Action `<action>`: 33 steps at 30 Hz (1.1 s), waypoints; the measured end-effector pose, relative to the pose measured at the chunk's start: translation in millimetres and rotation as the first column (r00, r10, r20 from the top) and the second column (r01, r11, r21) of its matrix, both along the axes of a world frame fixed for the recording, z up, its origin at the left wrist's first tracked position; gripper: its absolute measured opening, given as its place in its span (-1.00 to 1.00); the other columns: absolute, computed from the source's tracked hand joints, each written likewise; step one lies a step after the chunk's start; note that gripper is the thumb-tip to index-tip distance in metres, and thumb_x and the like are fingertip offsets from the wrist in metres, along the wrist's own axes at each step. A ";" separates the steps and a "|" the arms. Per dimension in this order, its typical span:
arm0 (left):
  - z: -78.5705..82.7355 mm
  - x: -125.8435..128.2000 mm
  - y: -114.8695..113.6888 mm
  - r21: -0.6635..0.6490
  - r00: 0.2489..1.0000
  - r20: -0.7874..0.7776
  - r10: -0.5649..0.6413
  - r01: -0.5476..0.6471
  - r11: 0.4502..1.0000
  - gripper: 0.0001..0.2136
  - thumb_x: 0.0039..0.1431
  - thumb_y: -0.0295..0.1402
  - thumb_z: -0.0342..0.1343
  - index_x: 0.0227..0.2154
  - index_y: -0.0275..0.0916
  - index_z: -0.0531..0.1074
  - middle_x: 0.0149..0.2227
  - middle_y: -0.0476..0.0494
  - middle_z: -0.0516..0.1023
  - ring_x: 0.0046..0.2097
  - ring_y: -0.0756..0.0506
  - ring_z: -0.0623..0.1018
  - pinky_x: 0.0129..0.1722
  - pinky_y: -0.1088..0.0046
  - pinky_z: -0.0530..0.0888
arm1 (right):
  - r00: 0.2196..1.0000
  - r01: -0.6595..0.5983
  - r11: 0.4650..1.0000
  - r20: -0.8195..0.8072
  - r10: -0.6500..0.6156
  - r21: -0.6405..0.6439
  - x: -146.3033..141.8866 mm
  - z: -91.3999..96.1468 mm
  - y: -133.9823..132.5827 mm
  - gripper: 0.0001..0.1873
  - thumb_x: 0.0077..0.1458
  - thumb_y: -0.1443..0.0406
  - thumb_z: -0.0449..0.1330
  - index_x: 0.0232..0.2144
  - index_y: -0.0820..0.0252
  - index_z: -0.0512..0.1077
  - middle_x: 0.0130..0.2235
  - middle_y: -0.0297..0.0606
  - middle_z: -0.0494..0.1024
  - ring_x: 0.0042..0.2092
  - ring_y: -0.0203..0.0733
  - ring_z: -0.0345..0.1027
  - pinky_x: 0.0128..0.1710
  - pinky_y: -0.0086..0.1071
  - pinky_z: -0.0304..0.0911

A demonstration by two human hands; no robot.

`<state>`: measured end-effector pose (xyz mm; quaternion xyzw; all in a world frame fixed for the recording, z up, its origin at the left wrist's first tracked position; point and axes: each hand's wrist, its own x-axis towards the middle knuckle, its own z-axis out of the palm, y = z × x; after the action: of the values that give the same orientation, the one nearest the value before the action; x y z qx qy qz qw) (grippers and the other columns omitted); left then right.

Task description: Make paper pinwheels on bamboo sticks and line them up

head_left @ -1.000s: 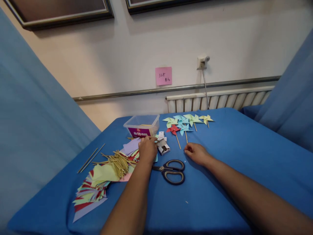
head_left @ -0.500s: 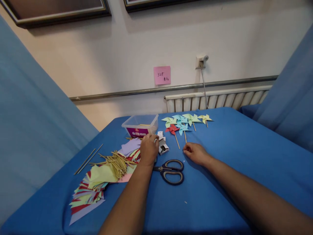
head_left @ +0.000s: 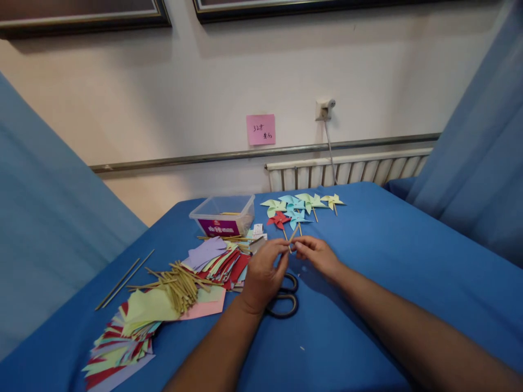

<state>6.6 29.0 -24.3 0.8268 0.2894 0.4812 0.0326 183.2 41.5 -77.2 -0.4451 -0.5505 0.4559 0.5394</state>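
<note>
My left hand (head_left: 265, 271) is closed at the fingertips around a short thin wooden stick (head_left: 293, 232), which slants up and to the right. Right beside those fingertips, the thumb and forefinger of my right hand (head_left: 317, 253) are pinched; whatever is between them is too small or hidden to name. Partly under my left hand lie dark-handled scissors (head_left: 285, 306), their blades covered. Just beyond both hands are the red paper pinwheel (head_left: 279, 219) and a blue pinwheel (head_left: 298, 218), each on a stick. A small box (head_left: 256, 244) is half hidden behind my left hand.
More pinwheels (head_left: 312, 202) lie at the back. Left of my hands are loose short sticks (head_left: 182, 285), fanned coloured paper (head_left: 122, 340) and a second paper pile (head_left: 208, 253). A clear plastic bin (head_left: 223, 208) stands behind them. Two longer sticks (head_left: 125, 280) lie far left.
My left hand has moved right, from beside the small box to my right hand, and a short stick now shows at its fingertips. My view has shifted slightly.
</note>
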 end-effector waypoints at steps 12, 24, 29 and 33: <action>-9.0 11.6 -0.5 -0.318 0.992 -0.001 -0.125 0.119 0.941 -0.86 0.15 -0.51 0.06 -0.29 -0.17 0.47 -0.16 -0.12 0.62 -0.10 -0.08 0.59 -0.03 0.34 0.48 | 0.903 -0.082 0.991 -0.429 0.028 -0.108 1.7 15.6 -9.6 -0.63 -0.07 0.02 0.38 -0.39 0.18 0.50 -0.49 -0.38 0.42 -0.47 -0.36 0.22 -0.47 -0.46 0.09; -17.9 23.7 -3.6 -0.748 0.975 0.214 -0.068 0.208 0.630 -0.90 0.00 -0.37 0.21 -0.49 -0.22 0.40 -0.45 0.00 0.50 -0.40 0.00 0.48 -0.33 0.49 0.43 | 0.942 0.076 0.992 -0.318 -0.105 -0.102 0.5 17.2 -11.8 -0.56 -0.06 -0.06 0.33 -0.34 0.19 0.51 -0.44 -0.33 0.50 -0.53 -0.37 0.24 -0.52 -0.44 0.11; -23.7 21.6 -2.5 -0.762 0.986 0.124 -0.114 0.168 0.626 -0.96 -0.01 -0.43 0.19 -0.49 -0.22 0.43 -0.47 0.00 0.53 -0.42 -0.01 0.49 -0.38 0.50 0.41 | 0.971 0.095 0.986 -0.206 -0.123 -0.140 1.3 5.6 -7.1 -0.53 -0.10 -0.09 0.32 -0.39 0.19 0.48 -0.49 -0.32 0.50 -0.55 -0.34 0.26 -0.55 -0.44 0.13; -17.4 12.8 0.7 -0.718 0.986 -0.040 -0.162 0.085 0.691 -0.94 0.07 -0.37 0.16 -0.38 -0.21 0.48 -0.44 -0.03 0.58 -0.43 -0.03 0.53 -0.41 0.50 0.40 | 0.992 0.103 0.968 -0.050 -0.117 -0.230 2.1 -8.7 0.4 -0.54 -0.08 -0.09 0.27 -0.51 0.18 0.39 -0.59 -0.36 0.43 -0.59 -0.36 0.22 -0.59 -0.46 0.12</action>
<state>19.4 29.7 -41.7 0.7901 0.3981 0.2863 0.3678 185.3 41.9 -85.9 -0.5191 -0.4520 0.4991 0.5265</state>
